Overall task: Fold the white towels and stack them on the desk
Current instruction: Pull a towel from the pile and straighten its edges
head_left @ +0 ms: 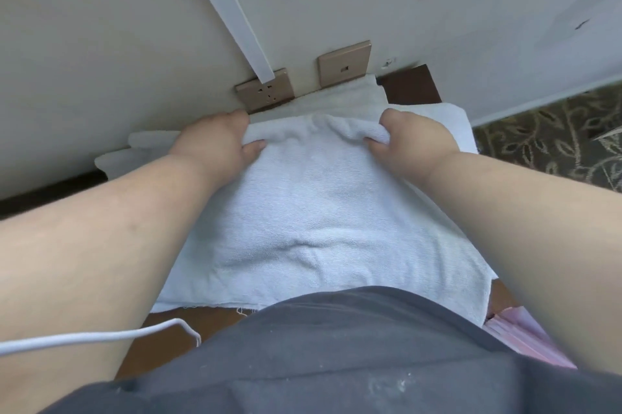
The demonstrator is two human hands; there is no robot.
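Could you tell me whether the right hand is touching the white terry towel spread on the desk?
Touching. The head view shows the right hand gripping the far edge of the white terry towel, its thumb pressed under the bunched fold.

The towel (313,211) spread in the middle is plain white, faintly bluish, and so are the other towels (340,95) lying far behind it. The desk (412,83) shows dark reddish brown at far right. The wall (101,43) is cream, with two bronze-gold socket plates (344,64). The carpet (552,144) on the right is dark olive with a pale leaf pattern. Near, the shirt (336,356) is dark grey, the cable (101,336) white, and a pink striped thing (528,336) lies at right.
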